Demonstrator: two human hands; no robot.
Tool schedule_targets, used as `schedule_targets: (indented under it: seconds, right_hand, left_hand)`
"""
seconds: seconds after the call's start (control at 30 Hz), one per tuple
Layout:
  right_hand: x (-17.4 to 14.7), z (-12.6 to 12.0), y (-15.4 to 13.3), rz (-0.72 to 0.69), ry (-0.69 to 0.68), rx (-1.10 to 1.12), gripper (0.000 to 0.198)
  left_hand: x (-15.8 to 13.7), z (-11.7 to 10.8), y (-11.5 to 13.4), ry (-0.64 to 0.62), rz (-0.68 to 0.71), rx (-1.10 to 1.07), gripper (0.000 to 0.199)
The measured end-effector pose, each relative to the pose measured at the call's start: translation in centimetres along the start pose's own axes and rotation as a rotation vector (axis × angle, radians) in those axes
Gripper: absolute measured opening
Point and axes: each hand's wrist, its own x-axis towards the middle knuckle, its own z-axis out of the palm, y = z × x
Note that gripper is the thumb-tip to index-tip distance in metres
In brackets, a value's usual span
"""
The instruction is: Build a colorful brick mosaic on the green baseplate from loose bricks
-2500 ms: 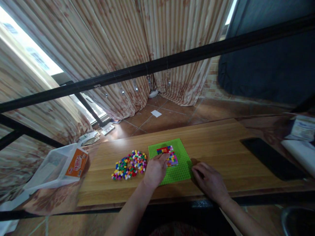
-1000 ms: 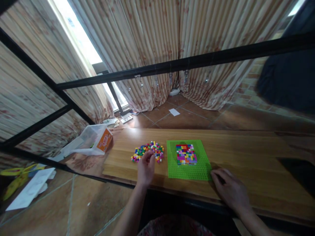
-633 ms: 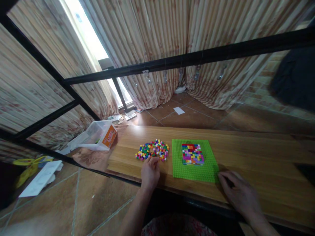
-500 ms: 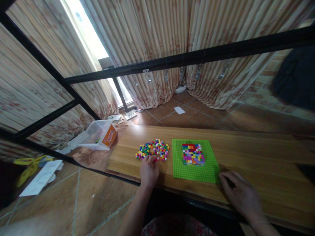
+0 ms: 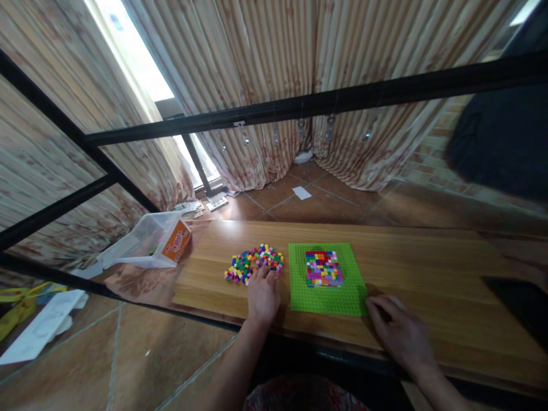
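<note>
My left hand is at the near edge of a loose pile of small coloured toy bricks. Its fingers are bent down and drawn together among the bricks, and their tips hide whatever is between them. To the right of the pile lies a green studded baseplate. A block of multicoloured bricks stands on this plate, toward its far side. My right hand rests at the plate's near right corner, its thumb and curled fingers closed at the edge.
The wooden table is long and narrow. Beyond its left end sits a clear plastic box with an orange label. A dark flat object lies at the right. A black metal bar crosses in front of the curtains.
My left hand has shifted slightly right along the pile, and the red brick seen by its fingers no longer shows. My right hand stays at the plate's corner. The view has turned slightly right.
</note>
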Motion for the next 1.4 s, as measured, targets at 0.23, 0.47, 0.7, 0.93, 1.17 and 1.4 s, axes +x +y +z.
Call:
schedule_targets:
  seconds: [0.23, 0.47, 0.7, 0.93, 1.17, 1.4]
  right_hand:
    - [0.2, -0.1, -0.4, 0.028, -0.02, 0.032, 0.024]
    - [0.5, -0.4, -1.0, 0.056, -0.021, 0.038, 0.022]
    - [0.6, -0.4, -1.1, 0.064, -0.036, 0.048, 0.024]
    - [0.7, -0.3, -1.1, 0.047, -0.032, 0.043, 0.025]
    - [0.7, -0.3, -1.2, 0.038, -0.018, 0.047, 0.025]
    - [0.7, -0.4, -1.3, 0.044, -0.03, 0.062, 0.022]
  left_hand:
    - [-0.1, -0.3, -0.4, -0.04, 0.043, 0.08, 0.022]
    - [0.2, -0.8, 0.4, -0.158, 0.055, 0.202, 0.024]
    - [0.3, -1.4, 1.0, -0.208, 0.058, 0.278, 0.028]
    - [0.8, -1.4, 1.2, -0.182, 0.189, 0.272, 0.029]
    - [0.9, -1.1, 2.3, -0.096, 0.186, -0.161, 0.03]
    - [1.9, -0.9, 6.0, -0.057, 0.06, -0.61, 0.03]
